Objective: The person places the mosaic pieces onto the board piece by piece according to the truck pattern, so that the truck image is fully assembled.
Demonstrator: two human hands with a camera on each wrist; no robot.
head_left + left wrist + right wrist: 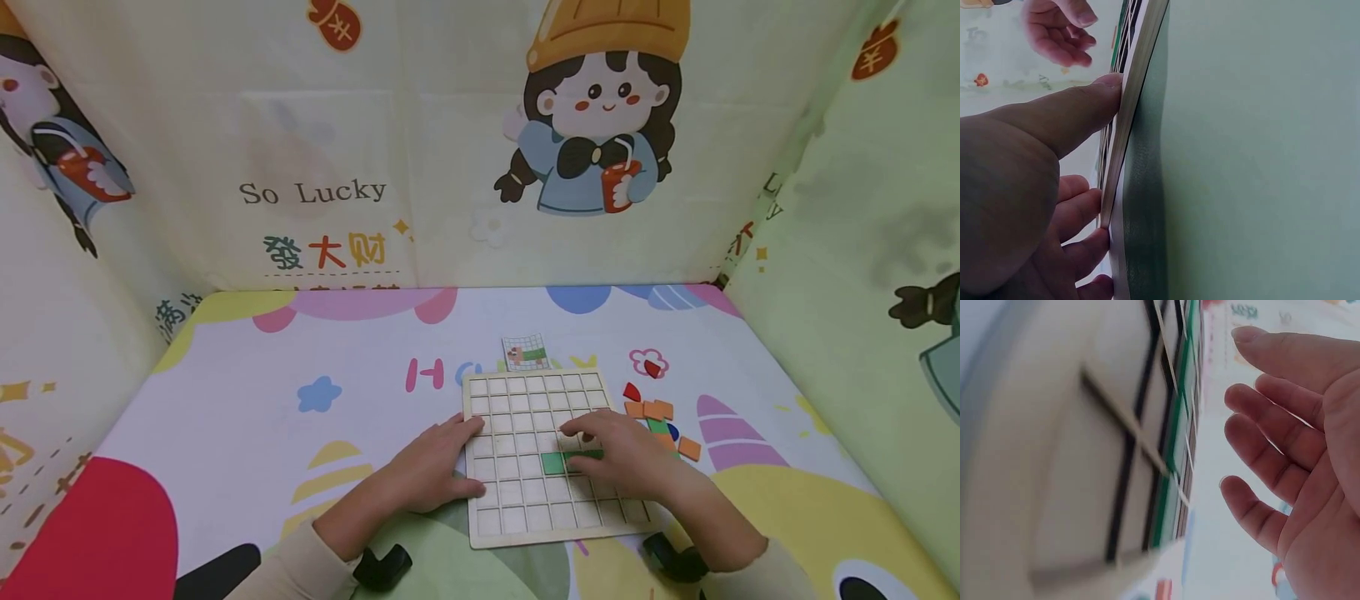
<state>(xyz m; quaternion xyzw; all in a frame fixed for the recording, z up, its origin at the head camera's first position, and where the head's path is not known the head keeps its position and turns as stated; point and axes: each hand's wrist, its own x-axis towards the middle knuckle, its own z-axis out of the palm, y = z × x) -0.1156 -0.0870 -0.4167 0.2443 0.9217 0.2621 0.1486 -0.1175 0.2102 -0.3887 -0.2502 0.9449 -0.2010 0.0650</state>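
A pale wooden grid board [508,493] lies flat on the cloth, divided into square cells. My left hand [429,467] rests at its left side, thumb and fingertips touching the edge, the fingers fairly straight. Over the right half of the board hovers my right hand [626,454], fingers loosely bent and apart, with nothing between them. In the right wrist view the right palm [1329,456] faces the board with a gap. Under the right hand a row of green square tiles [553,463] sits in the cells, partly hidden by the hand.
Right of the board lie several loose orange tiles [689,449], a green tile [657,426], red pieces [632,392] and a blue piece [673,432]. A small pattern card [526,353] is just behind the board. Printed cloth walls [450,150] enclose the table's back and sides.
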